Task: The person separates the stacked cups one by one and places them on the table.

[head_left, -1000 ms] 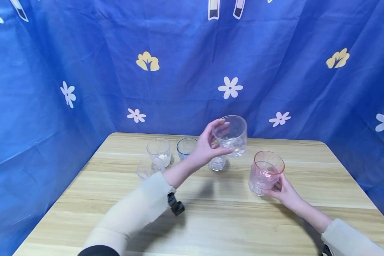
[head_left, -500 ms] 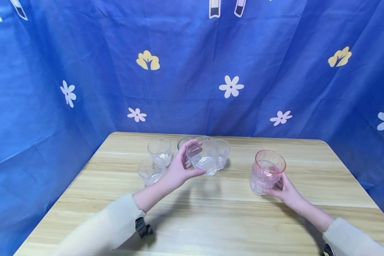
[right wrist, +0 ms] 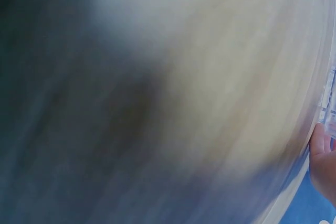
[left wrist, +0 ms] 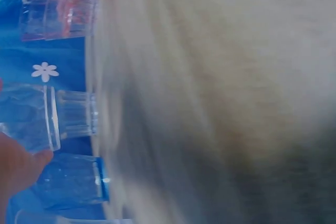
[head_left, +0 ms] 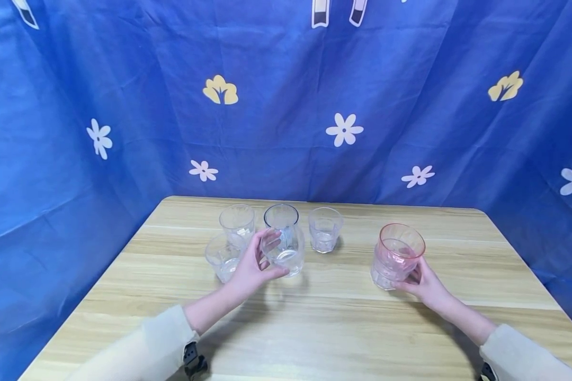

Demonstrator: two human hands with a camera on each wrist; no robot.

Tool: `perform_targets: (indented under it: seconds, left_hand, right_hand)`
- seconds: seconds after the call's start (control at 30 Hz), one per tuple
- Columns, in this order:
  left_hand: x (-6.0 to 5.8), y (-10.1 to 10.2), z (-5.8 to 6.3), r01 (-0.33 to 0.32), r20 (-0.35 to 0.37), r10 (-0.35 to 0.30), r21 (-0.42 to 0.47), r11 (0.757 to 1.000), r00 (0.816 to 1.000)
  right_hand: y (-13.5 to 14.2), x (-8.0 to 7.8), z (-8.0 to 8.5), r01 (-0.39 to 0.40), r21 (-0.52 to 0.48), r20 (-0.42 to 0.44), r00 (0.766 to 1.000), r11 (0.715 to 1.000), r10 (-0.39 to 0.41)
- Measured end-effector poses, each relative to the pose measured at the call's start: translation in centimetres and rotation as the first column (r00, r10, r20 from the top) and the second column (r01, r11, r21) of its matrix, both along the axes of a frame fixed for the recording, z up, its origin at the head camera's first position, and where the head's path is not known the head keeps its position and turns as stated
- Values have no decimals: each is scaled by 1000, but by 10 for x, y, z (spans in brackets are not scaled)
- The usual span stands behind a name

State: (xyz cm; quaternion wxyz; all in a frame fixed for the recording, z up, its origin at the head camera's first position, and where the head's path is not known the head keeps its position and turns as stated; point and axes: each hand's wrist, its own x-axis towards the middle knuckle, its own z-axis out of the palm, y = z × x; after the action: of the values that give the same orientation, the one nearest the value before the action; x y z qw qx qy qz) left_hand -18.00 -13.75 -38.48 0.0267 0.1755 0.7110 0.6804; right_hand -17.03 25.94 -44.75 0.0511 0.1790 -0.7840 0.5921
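Note:
My left hand (head_left: 250, 267) holds a clear glass (head_left: 293, 259) upright, fingers on its left side and thumb at the front. The left wrist view shows this glass (left wrist: 23, 119) raised off the table. Behind it stands a blue-rimmed glass (head_left: 281, 211), partly covered by it. On the right, my right hand (head_left: 426, 286) grips a pink-rimmed glass stack (head_left: 395, 254), a pink glass set in a clear one, which stands on the table. The right wrist view catches only part of my right hand (right wrist: 323, 166) beside clear glass at the edge.
Two clear glasses stand at the left, one at the back (head_left: 238, 222) and one nearer (head_left: 224, 259) beside my left hand. A small clear glass (head_left: 325, 230) stands between the blue-rimmed glass and the stack. The wooden table (head_left: 343, 333) meets a blue curtain (head_left: 276, 132) behind.
My left hand has carried the clear glass left and down, from above the small clear glass to in front of the blue-rimmed one. My right hand stays at the stack.

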Motion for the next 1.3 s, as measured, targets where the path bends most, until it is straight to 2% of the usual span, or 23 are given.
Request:
perform_targets:
  seconds: [0.2,0.37,0.5,0.73,0.97,1.1,1.2,1.3]
  left_hand:
    - [2,1,-9,-54,48,57,-53,997,997]
    - [0,2,-22,-80,76,86,-84,993,993]
    - [0,2,-30,-82,75,88,-87,993,993]
    - [0,0,-36,-82,82,87,-69,994,993]
    - [-1,-2,-39,-84,79,91,-92,992,993]
    - [0,-2,-38,-77,66,86,-128,989,994]
    - [3,-1,-35,-92,32,99,-176,980,995]
    - [8,0,-28,-129,-33,124,-233,964,992]
  right_hand:
    - [2,0,-2,2,-6,2,1000,1000,-2]
    - [3,0,-4,2,-3,-3,1000,1000,-2]
    - [3,0,-5,-1,-3,-7,1000,1000,1]
    - [2,1,-6,-6,-6,-12,1000,1000,6]
    - [2,2,-8,-44,-39,-52,998,998,42]
    - [3,2,-7,-33,-30,-41,999,999,32]
    - [3,2,-6,-20,-18,-24,1000,1000,19]
    - [3,2,-5,-16,-14,-13,1000,1000,15]
